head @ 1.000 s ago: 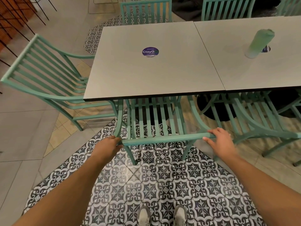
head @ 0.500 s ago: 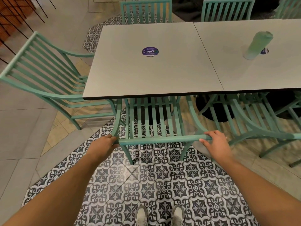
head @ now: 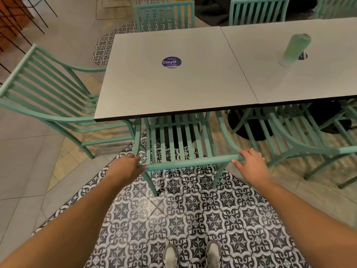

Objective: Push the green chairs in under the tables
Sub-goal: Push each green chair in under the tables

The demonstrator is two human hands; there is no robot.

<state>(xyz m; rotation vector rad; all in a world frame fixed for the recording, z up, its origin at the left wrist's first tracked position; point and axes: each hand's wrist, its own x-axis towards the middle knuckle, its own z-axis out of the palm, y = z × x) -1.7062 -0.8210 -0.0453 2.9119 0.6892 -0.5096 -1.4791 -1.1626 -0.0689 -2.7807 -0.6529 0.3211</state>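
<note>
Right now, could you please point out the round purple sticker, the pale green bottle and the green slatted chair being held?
round purple sticker point(head: 171, 62), head view, its centre.
pale green bottle point(head: 294, 50), head view, mid-body.
green slatted chair point(head: 189, 163), head view, top rail.

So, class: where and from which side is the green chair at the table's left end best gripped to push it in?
Grip the chair at the table's left end by its backrest top rail, coming from the side away from the table: the seat faces the table, and the rail is straight and clear.
</note>
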